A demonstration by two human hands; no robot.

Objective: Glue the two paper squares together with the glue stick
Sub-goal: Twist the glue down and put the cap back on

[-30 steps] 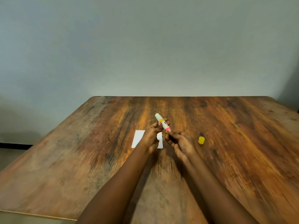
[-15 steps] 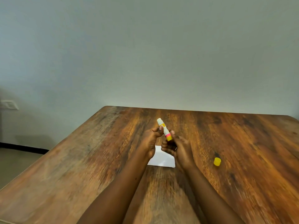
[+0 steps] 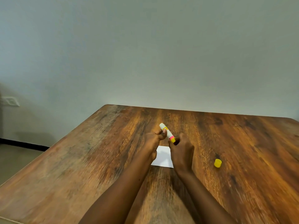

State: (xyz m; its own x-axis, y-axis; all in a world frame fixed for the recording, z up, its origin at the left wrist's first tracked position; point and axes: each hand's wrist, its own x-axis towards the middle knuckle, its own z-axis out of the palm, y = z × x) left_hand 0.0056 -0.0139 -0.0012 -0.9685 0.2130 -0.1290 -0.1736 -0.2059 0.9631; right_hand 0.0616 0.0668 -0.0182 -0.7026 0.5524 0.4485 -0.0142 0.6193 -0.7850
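Note:
Both hands hold the uncapped glue stick (image 3: 167,133) above the wooden table (image 3: 80,159). It is white with yellow and pink bands, tilted with its white tip up and to the left. My left hand (image 3: 153,139) pinches its middle between thumb and fingers. My right hand (image 3: 182,152) grips its yellow base end. White paper (image 3: 163,156) lies flat on the table under and between my hands, partly hidden by them; I cannot tell whether it is one square or two.
The yellow glue cap (image 3: 217,163) lies on the table to the right of my right hand. The table's far edge meets a plain wall. Its left edge drops to the floor, and a wall socket (image 3: 10,101) is at far left.
The camera has tilted up, so the table and hands sit lower in view. My hands keep the same hold on the glue stick above the paper. The cap has not moved.

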